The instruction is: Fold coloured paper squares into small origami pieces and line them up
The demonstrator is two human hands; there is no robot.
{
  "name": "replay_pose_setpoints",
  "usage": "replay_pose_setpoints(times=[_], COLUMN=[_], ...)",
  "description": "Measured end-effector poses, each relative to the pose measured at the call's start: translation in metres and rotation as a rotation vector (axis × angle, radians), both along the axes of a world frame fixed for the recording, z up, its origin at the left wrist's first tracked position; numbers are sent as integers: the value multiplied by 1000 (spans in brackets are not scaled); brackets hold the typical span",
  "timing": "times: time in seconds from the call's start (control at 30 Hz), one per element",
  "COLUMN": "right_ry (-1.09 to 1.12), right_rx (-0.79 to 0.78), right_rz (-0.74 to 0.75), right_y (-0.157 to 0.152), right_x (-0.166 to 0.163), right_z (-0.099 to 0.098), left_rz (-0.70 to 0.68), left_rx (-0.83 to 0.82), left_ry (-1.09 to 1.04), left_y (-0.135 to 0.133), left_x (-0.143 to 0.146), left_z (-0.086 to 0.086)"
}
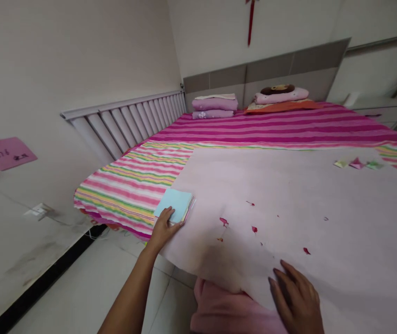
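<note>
My left hand (165, 226) grips the near corner of a stack of coloured paper (175, 202), fingers over its light-blue top sheet and thumb along the near edge. The stack lies at the left edge of a large pale sheet (289, 181) spread over the bed. Low on the right, my right hand (299, 297) is open and holds nothing, its fingers apart just above the pale sheet. Near it lie small red petal-like bits (306, 251), (254, 229) and a larger one (224, 221). A thin brownish scrap (220, 240) lies to their left.
Three small folded paper pieces, yellow (341, 163), pink (357, 163) and green (373, 165), sit at the sheet's far right. Folded bedding (215, 105) rests by the headboard (268, 74). A white railing (139, 118) runs along the left wall.
</note>
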State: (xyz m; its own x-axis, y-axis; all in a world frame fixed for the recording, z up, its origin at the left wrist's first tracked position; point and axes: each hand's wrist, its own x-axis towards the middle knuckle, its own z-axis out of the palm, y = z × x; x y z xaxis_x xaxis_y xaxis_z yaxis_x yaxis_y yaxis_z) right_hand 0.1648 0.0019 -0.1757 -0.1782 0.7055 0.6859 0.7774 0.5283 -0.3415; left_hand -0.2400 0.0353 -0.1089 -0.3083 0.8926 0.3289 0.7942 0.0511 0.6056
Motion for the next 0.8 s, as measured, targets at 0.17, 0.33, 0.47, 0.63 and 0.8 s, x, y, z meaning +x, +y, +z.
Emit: replay_pose_setpoints(times=[0.17, 0.33, 0.47, 0.63, 0.8], right_ry=[-15, -33, -36, -22, -15], right_rx=[15, 30, 28, 33, 33], right_rz=[0, -13, -1, 5, 11], right_y=[1, 2, 3, 4, 4], right_x=[-4, -6, -5, -5, -5], right_z=[1, 3, 1, -1, 0], left_rz=[4, 16, 21, 34, 40], left_rx=[-27, -51, -67, -72, -36], left_ry=[-31, -56, -83, -132, -175], left_y=[-1, 1, 2, 3, 2], left_x=[-2, -1, -1, -2, -2], left_z=[-1, 1, 4, 9, 14])
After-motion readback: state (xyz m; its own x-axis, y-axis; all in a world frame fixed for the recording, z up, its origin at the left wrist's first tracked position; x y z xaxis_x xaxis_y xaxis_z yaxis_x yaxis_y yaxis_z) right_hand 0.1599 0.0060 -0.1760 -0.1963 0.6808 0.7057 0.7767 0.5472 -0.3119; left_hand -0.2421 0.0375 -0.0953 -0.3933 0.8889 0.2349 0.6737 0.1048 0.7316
